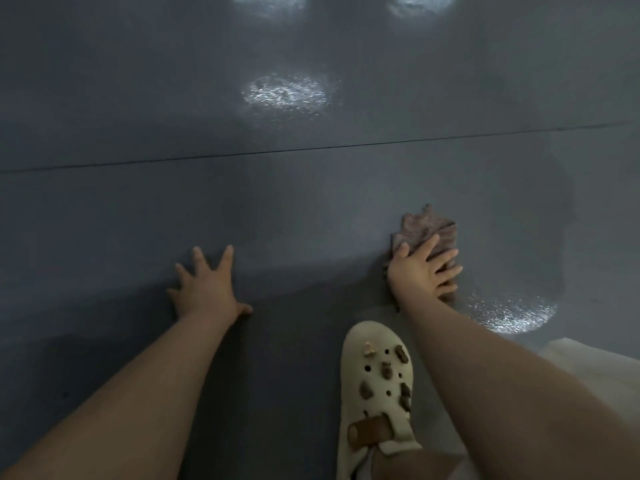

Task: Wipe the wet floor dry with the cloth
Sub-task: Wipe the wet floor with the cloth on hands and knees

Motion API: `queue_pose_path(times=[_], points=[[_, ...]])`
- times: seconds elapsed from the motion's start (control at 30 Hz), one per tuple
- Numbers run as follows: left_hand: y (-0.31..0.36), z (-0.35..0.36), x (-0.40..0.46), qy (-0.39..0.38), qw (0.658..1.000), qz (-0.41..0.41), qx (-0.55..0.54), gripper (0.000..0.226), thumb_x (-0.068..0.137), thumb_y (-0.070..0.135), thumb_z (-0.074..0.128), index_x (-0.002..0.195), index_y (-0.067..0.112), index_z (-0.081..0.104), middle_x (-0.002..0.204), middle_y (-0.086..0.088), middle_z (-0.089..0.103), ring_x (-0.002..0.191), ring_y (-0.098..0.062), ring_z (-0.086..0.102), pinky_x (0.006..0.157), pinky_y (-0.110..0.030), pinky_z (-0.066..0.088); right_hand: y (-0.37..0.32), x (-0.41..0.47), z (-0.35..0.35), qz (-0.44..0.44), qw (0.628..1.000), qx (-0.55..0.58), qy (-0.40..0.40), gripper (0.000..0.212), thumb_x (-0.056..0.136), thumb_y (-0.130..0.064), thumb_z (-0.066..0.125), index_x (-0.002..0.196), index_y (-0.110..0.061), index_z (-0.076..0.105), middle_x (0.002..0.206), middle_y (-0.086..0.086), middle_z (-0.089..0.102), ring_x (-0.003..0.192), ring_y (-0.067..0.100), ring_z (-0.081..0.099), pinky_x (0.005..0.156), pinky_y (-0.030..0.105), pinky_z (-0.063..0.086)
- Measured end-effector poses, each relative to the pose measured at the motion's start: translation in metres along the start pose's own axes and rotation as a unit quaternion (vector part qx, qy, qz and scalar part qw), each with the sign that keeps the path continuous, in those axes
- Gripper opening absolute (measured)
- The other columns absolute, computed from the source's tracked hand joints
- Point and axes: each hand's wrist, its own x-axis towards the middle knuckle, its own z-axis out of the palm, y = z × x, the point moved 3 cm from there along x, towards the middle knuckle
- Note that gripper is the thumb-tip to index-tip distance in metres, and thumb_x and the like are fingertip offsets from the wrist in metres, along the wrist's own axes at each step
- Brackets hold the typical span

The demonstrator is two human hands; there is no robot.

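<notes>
Head view, looking down at the floor, dark grey-blue, with one thin seam line running across it from left to right, rising slightly toward the right. No containers in view.

Cloth: brownish, crumpled, lying on the floor right of centre, just ahead of the right hand. Its far corner sticks up in a loose point; the near part is covered by the hand.

Right hand: palm down on the cloth, fingers straight and spread moderately, pressing the fabric flat to the floor rather than curling round it. Thumb lies along the left edge of the cloth. Forearm extends from the lower right corner, straight, angled up and to the left.

Left hand: flat on the bare floor, well apart from the cloth, fingers splayed wide, holding nothing. Thumb points right. Forearm runs in from the lower left corner; the arm looks like a brace.

Wet sheen: a bright glistening patch on the floor just right of and nearer than the cloth, touching the edge of a darker, roughly rounded area around the cloth. Another bright speckled patch beyond the seam, near centre; two more are cut by the top edge.

Cream clog with small brown charms and a brown strap stands on the floor between the two forearms, close to the right one.
</notes>
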Motion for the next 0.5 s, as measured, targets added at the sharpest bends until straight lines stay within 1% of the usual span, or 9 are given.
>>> queue_pose_path(times=[0.07, 0.17, 0.23, 0.27, 0.33, 0.4, 0.43, 0.47, 0.5], points=[[-0.006, 0.006, 0.000, -0.010, 1.000, 0.004, -0.029, 0.108, 0.076, 0.048, 0.073, 0.150, 0.037, -0.005, 0.157, -0.007, -0.019, 0.143, -0.041, -0.004, 0.111, -0.054, 0.026, -0.014, -0.016, 0.012, -0.003, 1.000, 0.004, 0.013, 0.064, 0.099, -0.048, 0.028, 0.153, -0.024, 0.004, 0.159, 0.010, -0.012, 0.143, 0.037, -0.013, 0.112, 0.058, -0.004], [-0.004, 0.008, 0.004, -0.011, 0.998, 0.018, -0.058, 0.106, 0.077, 0.041, 0.075, 0.150, 0.036, -0.002, 0.156, -0.010, -0.020, 0.141, -0.046, -0.006, 0.111, -0.057, 0.024, -0.036, -0.042, 0.031, -0.054, 0.999, -0.008, -0.001, 0.064, 0.099, -0.049, 0.029, 0.152, -0.024, 0.004, 0.159, 0.009, -0.012, 0.143, 0.036, -0.014, 0.111, 0.060, -0.003], [-0.004, 0.007, 0.008, -0.019, 0.997, 0.024, -0.070, 0.106, 0.077, 0.038, 0.076, 0.150, 0.035, -0.001, 0.155, -0.011, -0.021, 0.140, -0.048, -0.008, 0.109, -0.060, 0.023, -0.052, -0.067, 0.046, -0.126, 0.991, -0.049, -0.020, 0.062, 0.099, -0.048, 0.028, 0.152, -0.025, 0.005, 0.159, 0.007, -0.012, 0.143, 0.035, -0.014, 0.111, 0.060, -0.001], [-0.004, 0.008, 0.008, -0.023, 0.997, 0.026, -0.075, 0.106, 0.077, 0.037, 0.076, 0.150, 0.034, -0.001, 0.155, -0.011, -0.022, 0.140, -0.049, -0.008, 0.109, -0.061, 0.022, -0.061, -0.082, 0.055, -0.182, 0.979, -0.081, -0.037, 0.062, 0.099, -0.047, 0.028, 0.152, -0.026, 0.004, 0.159, 0.006, -0.012, 0.144, 0.035, -0.015, 0.111, 0.059, -0.001], [-0.005, 0.008, 0.009, -0.026, 0.996, 0.031, -0.077, 0.106, 0.077, 0.037, 0.076, 0.150, 0.034, -0.001, 0.155, -0.012, -0.022, 0.139, -0.050, -0.009, 0.109, -0.062, 0.021, -0.074, -0.115, 0.075, -0.324, 0.932, -0.139, -0.085, 0.060, 0.099, -0.046, 0.029, 0.152, -0.030, 0.003, 0.159, 0.004, -0.015, 0.143, 0.033, -0.017, 0.112, 0.057, -0.004], [-0.005, 0.008, 0.009, -0.028, 0.996, 0.037, -0.077, 0.106, 0.078, 0.038, 0.075, 0.151, 0.033, -0.002, 0.154, -0.013, -0.023, 0.139, -0.051, -0.009, 0.108, -0.063, 0.022, -0.081, -0.132, 0.086, -0.449, 0.867, -0.185, -0.111, 0.057, 0.100, -0.045, 0.029, 0.151, -0.035, 0.005, 0.159, 0.002, -0.013, 0.144, 0.030, -0.018, 0.113, 0.053, -0.008], [-0.006, 0.008, 0.010, -0.028, 0.996, 0.041, -0.076, 0.106, 0.078, 0.038, 0.074, 0.151, 0.033, -0.003, 0.154, -0.014, -0.023, 0.139, -0.051, -0.010, 0.108, -0.063, 0.022, -0.083, -0.130, 0.086, -0.487, 0.842, -0.207, -0.107, 0.055, 0.100, -0.046, 0.027, 0.150, -0.037, 0.008, 0.159, 0.001, -0.011, 0.145, 0.028, -0.016, 0.113, 0.051, -0.008], [-0.006, 0.008, 0.010, -0.029, 0.996, 0.044, -0.077, 0.105, 0.079, 0.038, 0.074, 0.151, 0.032, -0.004, 0.154, -0.014, -0.024, 0.139, -0.051, -0.010, 0.108, -0.062, 0.022, -0.085, -0.122, 0.083, -0.505, 0.827, -0.227, -0.098, 0.053, 0.100, -0.049, 0.024, 0.149, -0.040, 0.009, 0.159, -0.001, -0.009, 0.145, 0.027, -0.014, 0.113, 0.051, -0.007], [-0.007, 0.008, 0.009, -0.030, 0.995, 0.045, -0.079, 0.105, 0.079, 0.037, 0.073, 0.151, 0.032, -0.004, 0.154, -0.014, -0.024, 0.138, -0.051, -0.010, 0.108, -0.062, 0.022, -0.086, -0.111, 0.080, -0.506, 0.821, -0.249, -0.086, 0.051, 0.099, -0.051, 0.020, 0.148, -0.044, 0.008, 0.159, -0.004, -0.010, 0.145, 0.026, -0.014, 0.113, 0.052, -0.008]])
